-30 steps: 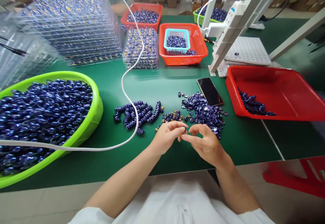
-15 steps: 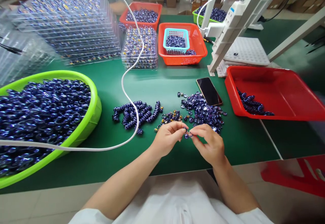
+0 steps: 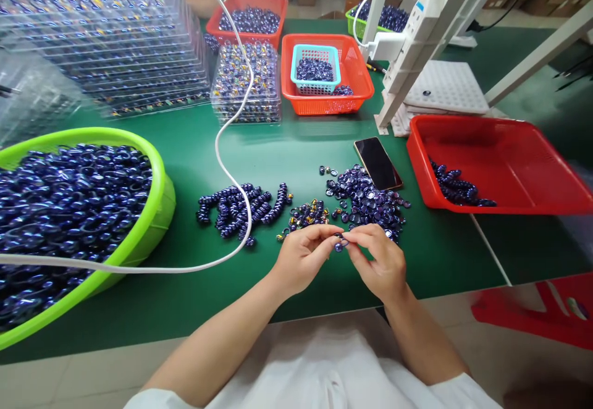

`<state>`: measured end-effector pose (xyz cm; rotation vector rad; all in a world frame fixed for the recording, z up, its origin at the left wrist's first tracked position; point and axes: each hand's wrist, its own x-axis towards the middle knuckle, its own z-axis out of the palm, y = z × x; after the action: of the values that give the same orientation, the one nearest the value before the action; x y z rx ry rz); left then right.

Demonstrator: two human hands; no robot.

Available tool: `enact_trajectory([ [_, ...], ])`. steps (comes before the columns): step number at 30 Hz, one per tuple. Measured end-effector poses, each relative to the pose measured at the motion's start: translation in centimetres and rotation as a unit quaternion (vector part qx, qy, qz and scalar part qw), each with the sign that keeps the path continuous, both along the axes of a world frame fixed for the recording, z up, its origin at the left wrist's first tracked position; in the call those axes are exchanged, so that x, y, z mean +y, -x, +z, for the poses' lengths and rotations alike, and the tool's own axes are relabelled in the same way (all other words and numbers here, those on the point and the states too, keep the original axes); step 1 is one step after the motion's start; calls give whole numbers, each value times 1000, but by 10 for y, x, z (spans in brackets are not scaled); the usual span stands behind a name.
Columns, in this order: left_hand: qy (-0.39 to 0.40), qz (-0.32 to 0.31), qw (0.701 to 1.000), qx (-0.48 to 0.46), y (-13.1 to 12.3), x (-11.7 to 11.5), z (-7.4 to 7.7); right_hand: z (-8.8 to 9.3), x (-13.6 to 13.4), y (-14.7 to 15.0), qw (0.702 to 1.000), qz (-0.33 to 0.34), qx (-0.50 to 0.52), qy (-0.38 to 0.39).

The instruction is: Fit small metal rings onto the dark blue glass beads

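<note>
Blue bead (image 3: 340, 245), tiny, sits pinched btw the fingertips of both our hands, just above the green mat (image 3: 296, 149) near its front edge. L hand (image 3: 303, 257) closes on it from the left w/ thumb & forefinger. R hand (image 3: 377, 261) meets it from the right w/ the same pinch, so both grips are closed on the one bead. Its long axis is too small to tell.

Loose pile (image 3: 365, 199) of blue beads lies right beyond the R hand, nearer to it than to the L. Gold bits (image 3: 308, 214) lie just beyond the L hand. Bead rows (image 3: 241, 208) sit further left, w/ a white cable (image 3: 221, 149) looping over them. Phone (image 3: 377, 163) lies face up just beside the pile's far side.

Containers:
- Green basin (image 3: 160, 177), far left, heaped w/ blue beads.
- Red tray (image 3: 509, 156), right, mostly bare, w/ a few bead rows in its near-left corner.
- Orange tray (image 3: 359, 81), further back, holds a small blue basket (image 3: 315, 89) w/ beads in it.
- Clear trays (image 3: 115, 44), stacked at back left, beads inside.
</note>
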<state>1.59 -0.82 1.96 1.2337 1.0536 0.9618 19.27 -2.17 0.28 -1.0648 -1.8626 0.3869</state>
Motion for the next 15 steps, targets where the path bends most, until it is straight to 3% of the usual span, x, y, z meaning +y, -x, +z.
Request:
enact_trajectory([
  [15,-165,14,978,128,1,-2,-3,1,0,2,999,-24,-21,-5],
])
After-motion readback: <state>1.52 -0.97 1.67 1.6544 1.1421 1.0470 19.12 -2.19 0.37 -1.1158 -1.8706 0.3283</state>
